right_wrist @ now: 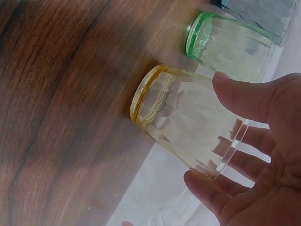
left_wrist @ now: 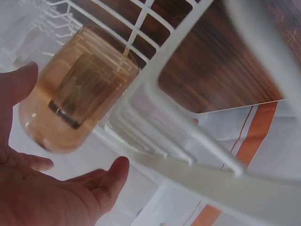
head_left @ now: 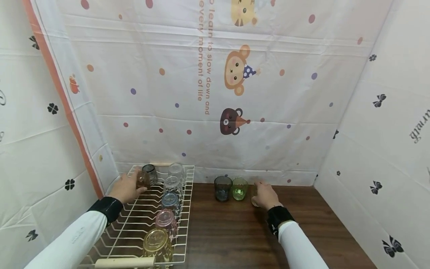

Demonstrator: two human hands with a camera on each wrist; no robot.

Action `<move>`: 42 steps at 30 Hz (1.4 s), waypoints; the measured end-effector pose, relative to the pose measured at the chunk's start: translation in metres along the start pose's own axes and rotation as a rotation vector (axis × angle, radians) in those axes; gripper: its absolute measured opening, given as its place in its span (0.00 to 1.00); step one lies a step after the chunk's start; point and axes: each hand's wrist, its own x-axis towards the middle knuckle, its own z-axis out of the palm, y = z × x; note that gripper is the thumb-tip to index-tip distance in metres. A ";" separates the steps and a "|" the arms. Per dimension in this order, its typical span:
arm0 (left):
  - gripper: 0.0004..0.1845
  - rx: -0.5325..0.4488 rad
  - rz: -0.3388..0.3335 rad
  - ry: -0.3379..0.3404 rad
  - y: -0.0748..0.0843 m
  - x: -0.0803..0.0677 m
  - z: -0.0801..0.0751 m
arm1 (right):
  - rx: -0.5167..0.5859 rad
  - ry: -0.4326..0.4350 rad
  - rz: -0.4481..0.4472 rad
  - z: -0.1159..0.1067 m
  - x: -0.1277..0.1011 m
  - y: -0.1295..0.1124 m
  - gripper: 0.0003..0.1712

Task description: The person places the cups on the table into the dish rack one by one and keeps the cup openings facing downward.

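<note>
An amber-brown glass (left_wrist: 80, 89) stands upside down at the far left of the white wire dish rack (head_left: 190, 209). My left hand (head_left: 127, 188) is spread around it, and a gap shows between fingers and glass in the left wrist view. On the wooden table, my right hand (right_wrist: 263, 146) holds a pale yellow faceted glass (right_wrist: 183, 113) near its rim, thumb on one side and fingers around the other. Beside that glass stand a green glass (head_left: 239, 189) and a dark grey-blue glass (head_left: 223, 188), both upright.
Along the rack's right side sit upturned glasses: a yellow one (head_left: 157, 243), a pink one (head_left: 166, 221), a blue one (head_left: 170, 201) and clear ones (head_left: 173, 185). A dark glass (head_left: 149, 172) is at the rack's back. Patterned cloth walls (head_left: 268, 157) enclose the table.
</note>
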 end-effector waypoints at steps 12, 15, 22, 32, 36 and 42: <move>0.58 -0.034 0.029 0.042 0.021 -0.036 -0.023 | 0.095 -0.014 -0.009 -0.001 -0.020 0.010 0.38; 0.58 -0.014 0.074 0.076 0.032 -0.046 -0.027 | 0.180 0.016 0.020 -0.005 -0.028 0.012 0.39; 0.57 -0.062 0.183 0.129 0.059 -0.073 -0.035 | 0.506 -0.012 0.093 -0.023 -0.042 0.012 0.37; 0.57 -0.103 0.287 0.172 0.089 -0.108 -0.045 | 1.488 -0.211 0.090 -0.029 -0.055 -0.010 0.30; 0.56 -0.132 0.346 0.203 0.100 -0.121 -0.047 | 1.735 -0.297 -0.020 -0.025 -0.064 -0.024 0.25; 0.57 -0.160 0.401 0.203 0.116 -0.136 -0.047 | 2.053 -0.480 -0.264 -0.018 -0.077 -0.051 0.24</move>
